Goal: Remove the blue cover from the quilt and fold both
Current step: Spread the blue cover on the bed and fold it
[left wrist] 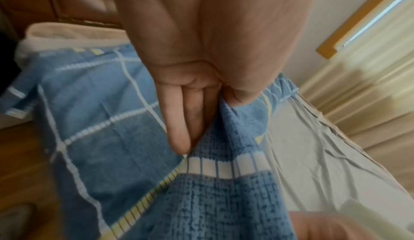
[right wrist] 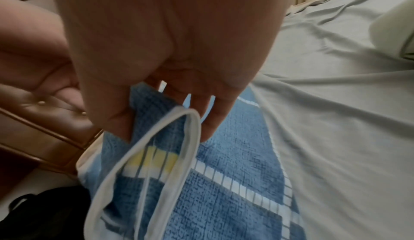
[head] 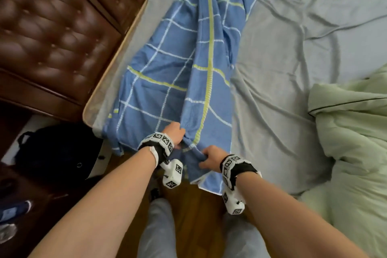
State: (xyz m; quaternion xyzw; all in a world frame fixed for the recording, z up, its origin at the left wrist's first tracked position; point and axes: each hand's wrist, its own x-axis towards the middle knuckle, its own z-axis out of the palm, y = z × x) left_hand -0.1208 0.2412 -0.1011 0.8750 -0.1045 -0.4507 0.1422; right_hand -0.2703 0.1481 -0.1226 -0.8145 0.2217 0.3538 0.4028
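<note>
far on the left is a brown padded headboard [head: 48,33], and a black bag [head: 56,153] sits on the floor below it. next comes the blue cover [head: 180,81], a checked cloth with white and yellow lines. it lies on the bed in one long, bunched strip. the strip runs straight away from the person, from the near bed edge up to the far end, and its near end hangs a bit over the edge.

the left hand [head: 174,135] has its fingers [left wrist: 177,119] curled round a bunch of the cover at that near end. just beside it, the right hand [head: 210,158] pinches the white-trimmed edge [right wrist: 143,148] of the same cover between thumb and fingers. so both hands hold the near end, close together, and the left hand is a little farther up the strip. all the rest of the cover lies ahead of the hands.

i think the next move turns on that long line: to fold it, the near end likely has to be spread or carried forward along it.

on the right is the grey bed sheet [head: 293,48], and past it the pale green quilt [head: 351,142], lying in a heap well apart from the cover and not folded yet.
</note>
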